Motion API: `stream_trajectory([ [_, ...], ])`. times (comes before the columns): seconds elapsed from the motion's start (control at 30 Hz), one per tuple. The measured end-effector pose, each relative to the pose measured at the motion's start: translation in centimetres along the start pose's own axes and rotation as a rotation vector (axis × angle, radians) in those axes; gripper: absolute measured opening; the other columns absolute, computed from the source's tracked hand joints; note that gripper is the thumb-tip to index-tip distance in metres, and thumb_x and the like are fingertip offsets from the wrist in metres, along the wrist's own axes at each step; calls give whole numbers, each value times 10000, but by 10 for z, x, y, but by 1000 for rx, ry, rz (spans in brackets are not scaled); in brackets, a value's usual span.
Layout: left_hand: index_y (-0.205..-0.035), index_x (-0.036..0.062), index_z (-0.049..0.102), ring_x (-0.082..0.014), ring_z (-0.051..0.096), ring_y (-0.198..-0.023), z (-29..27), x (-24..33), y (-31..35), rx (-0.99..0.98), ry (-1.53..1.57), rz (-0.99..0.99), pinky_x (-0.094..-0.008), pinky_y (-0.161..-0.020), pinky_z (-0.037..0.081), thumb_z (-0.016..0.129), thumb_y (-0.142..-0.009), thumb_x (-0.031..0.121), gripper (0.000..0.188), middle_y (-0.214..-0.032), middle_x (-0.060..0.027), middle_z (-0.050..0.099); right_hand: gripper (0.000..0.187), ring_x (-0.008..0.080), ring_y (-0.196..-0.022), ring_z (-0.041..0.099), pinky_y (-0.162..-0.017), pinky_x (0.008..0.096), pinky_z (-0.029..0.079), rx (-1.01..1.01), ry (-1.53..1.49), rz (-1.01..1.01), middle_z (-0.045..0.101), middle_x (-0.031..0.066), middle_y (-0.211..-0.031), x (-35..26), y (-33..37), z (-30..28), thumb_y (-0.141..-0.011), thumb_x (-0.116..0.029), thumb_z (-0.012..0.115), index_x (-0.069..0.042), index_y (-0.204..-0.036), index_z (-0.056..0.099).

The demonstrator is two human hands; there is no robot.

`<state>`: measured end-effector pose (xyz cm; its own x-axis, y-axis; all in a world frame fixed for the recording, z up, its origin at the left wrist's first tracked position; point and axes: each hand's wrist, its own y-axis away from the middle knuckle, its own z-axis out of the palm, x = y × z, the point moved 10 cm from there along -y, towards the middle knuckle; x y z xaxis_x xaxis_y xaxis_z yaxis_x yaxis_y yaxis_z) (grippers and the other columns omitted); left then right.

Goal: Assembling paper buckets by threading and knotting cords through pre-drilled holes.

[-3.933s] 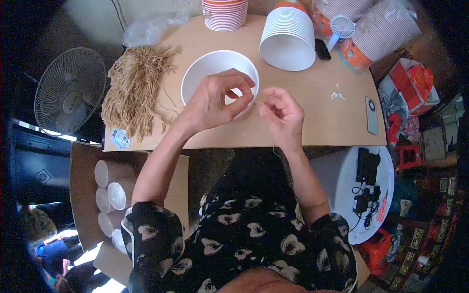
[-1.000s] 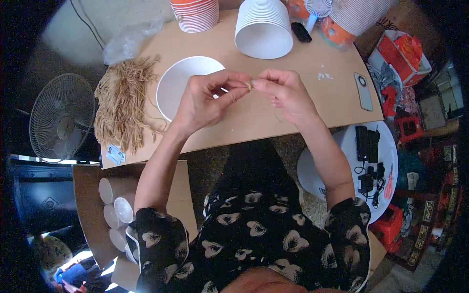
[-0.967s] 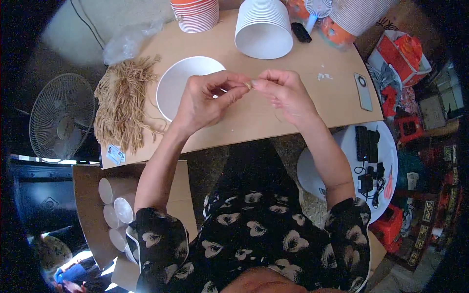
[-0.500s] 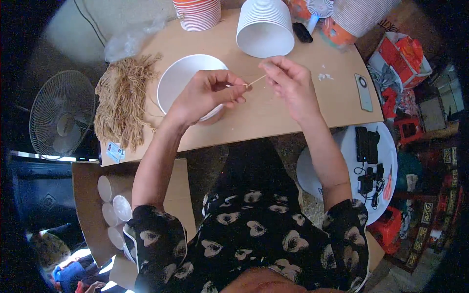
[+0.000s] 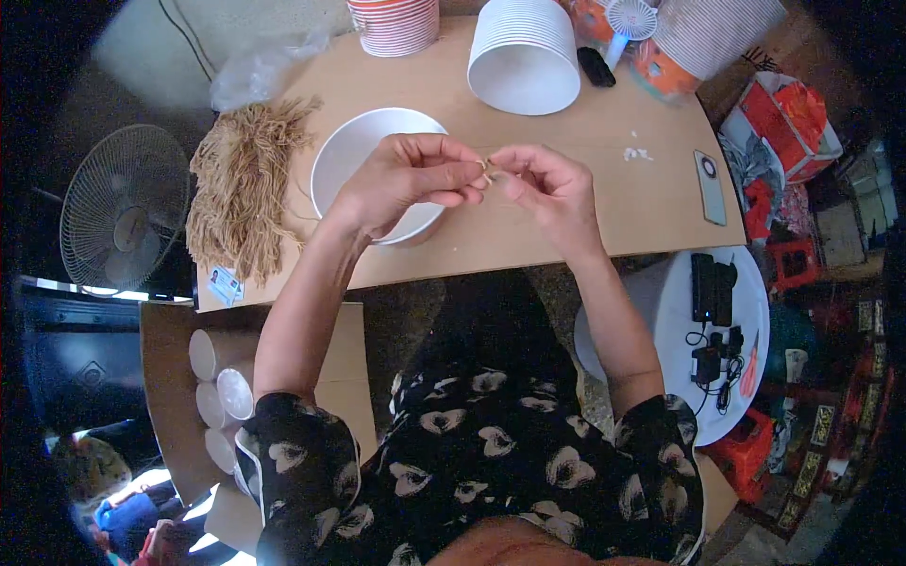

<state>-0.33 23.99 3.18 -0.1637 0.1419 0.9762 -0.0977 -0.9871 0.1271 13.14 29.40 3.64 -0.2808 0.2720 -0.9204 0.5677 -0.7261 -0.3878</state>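
Observation:
Both hands meet over the front of the table, a small loop of tan string (image 5: 487,172) between their fingertips. My left hand (image 5: 408,181) pinches the string with thumb and forefinger, its other fingers curled. My right hand (image 5: 555,193) closes thumb and fingers on the same string from the right. Whether the loop is a knot I cannot tell. Under and behind my left hand stands a white paper bucket (image 5: 338,156), partly hidden by the hand. A thick bundle of tan strings (image 5: 241,189) lies to the left of the bucket.
At the back lies a stack of white buckets (image 5: 524,71), near an orange-and-white stack (image 5: 394,26) and a small handheld fan (image 5: 630,21). A phone (image 5: 710,187) rests at the table's right edge. A large fan (image 5: 127,222) stands left; a round white stool (image 5: 675,377) holds chargers.
My right hand has come down and left to meet my left hand. The string stretched between them is now a small loop at the fingertips. The view has shifted slightly.

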Motion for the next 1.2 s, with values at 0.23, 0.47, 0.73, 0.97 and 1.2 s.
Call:
stream_trajectory([
  [0.23,-1049,-29,677,-148,708,-814,-1,-1,1,-28,-9,41,-214,-722,574,695,-910,93,186,-914,-105,719,346,39,-827,612,-711,172,469,-87,28,159,683,6,-952,11,0,6,-880,-58,720,-7,-1209,624],
  [0.47,-1036,-20,666,-141,699,-799,1,4,2,-14,-35,56,-225,-719,570,694,-890,54,166,-880,-97,714,287,-24,-596,405,-532,163,341,-47,24,46,643,-75,-809,3,0,6,-857,-107,758,-47,-1128,686],
  [0.73,-1006,-24,664,-134,696,-790,-1,2,7,-43,-61,54,-224,-711,568,700,-873,26,147,-871,-98,710,249,-18,-585,410,-525,170,354,-89,164,19,648,-66,-799,2,6,14,-856,-98,758,-45,-1090,691],
  [0.97,-996,-36,662,-145,708,-807,1,-3,6,-77,-75,-7,-224,-717,576,708,-872,32,148,-881,-104,711,197,-13,-595,442,-531,169,363,-72,139,-16,648,-54,-790,0,8,13,-860,-73,749,-31,-1041,683],
  [1.2,-1031,-48,655,-166,719,-841,1,-2,6,-84,-65,7,-237,-758,588,689,-889,39,170,-908,-127,717,119,76,-690,621,-631,209,494,-40,-78,80,702,53,-852,6,9,19,-901,-60,701,14,-980,652],
])
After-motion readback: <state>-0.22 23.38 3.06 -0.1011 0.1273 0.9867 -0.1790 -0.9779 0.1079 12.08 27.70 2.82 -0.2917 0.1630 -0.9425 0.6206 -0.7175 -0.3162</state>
